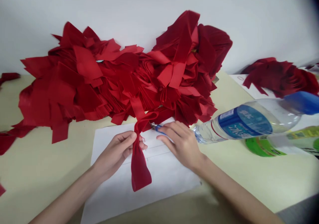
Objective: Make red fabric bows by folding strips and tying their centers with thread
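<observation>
1. Across the left of the pale table (40, 157), loose red cloth scraps (15, 139) lie past the edge of the heap, where an elbow could drag them.
2. Left hand (117, 152): curled nearly shut, pinching a looped red cloth strip (140, 171) between thumb and fingers, with its tail hanging over a white paper sheet (159, 189). A slack pinch could let the loop slip.
3. Right hand (180, 145): half open, fingers stretched toward a blue-handled tool (158, 128) beside the strip. Whether they grip it, I can't tell. Its partly hidden tip near the cloth could snag the strip.
4. Behind both hands, a great red cloth heap (119, 81) rises. Its overhanging pieces could slide onto the paper if nudged.
5. Farther right, a lidded plastic water bottle (245, 124) lies on its side near the right hand, where a careless reach could send it rolling toward a smaller red cloth pile (279, 76).
</observation>
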Available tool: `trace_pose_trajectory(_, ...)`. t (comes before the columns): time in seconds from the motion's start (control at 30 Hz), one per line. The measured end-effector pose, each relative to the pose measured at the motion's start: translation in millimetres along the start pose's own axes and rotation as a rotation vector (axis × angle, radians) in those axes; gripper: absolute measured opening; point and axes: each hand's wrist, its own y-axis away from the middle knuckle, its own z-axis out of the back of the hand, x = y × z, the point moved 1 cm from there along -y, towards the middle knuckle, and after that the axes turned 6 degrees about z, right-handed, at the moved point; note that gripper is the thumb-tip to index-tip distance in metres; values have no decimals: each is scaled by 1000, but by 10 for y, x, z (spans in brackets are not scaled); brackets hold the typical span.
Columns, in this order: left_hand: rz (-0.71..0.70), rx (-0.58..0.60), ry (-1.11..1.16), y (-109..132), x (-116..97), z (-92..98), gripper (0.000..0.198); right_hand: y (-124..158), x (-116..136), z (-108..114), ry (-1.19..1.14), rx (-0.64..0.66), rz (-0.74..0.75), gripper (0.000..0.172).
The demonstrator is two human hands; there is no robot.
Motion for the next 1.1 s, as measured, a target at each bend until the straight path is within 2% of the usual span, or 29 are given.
trace_pose_trajectory(0.07, 11, 1, -21, 21, 21, -49, 26, -17, 174, 51, -271, 1, -81, 19)
trace_pose_trajectory(0.17, 2, 8, -53, 53, 41, -131, 20, -46, 336, 59, -488, 33, -303, 17)
trace_pose_trajectory(0.27, -5, 18, -50, 62, 57, -175, 15, -66, 360, 31, -606, 49, -463, 11)
trace_pose_trajectory(0.37, -4, 35, -61, 51, 82, -176, 16, -84, 340, 24, -771, 69, -532, 8)
trace_pose_trajectory(0.5, -14, 60, -94, 47, 121, -166, 18, -118, 343, 32, -1095, 95, -552, 19)
trace_pose_trajectory(0.57, -16, 56, -102, 54, 131, -167, 18, -129, 344, 27, -1173, 109, -557, 23)
trace_pose_trajectory(0.7, -7, 60, -114, 72, 107, -181, 15, -120, 322, 4, -1148, 126, -583, 22)
trace_pose_trajectory(0.87, 5, 96, -118, 97, 56, -197, 7, -114, 307, 9, -1145, 80, -527, 13)
trace_pose_trajectory(1.1, -16, 110, -46, 90, 62, -180, 11, -110, 281, 27, -1256, 105, -515, 23)
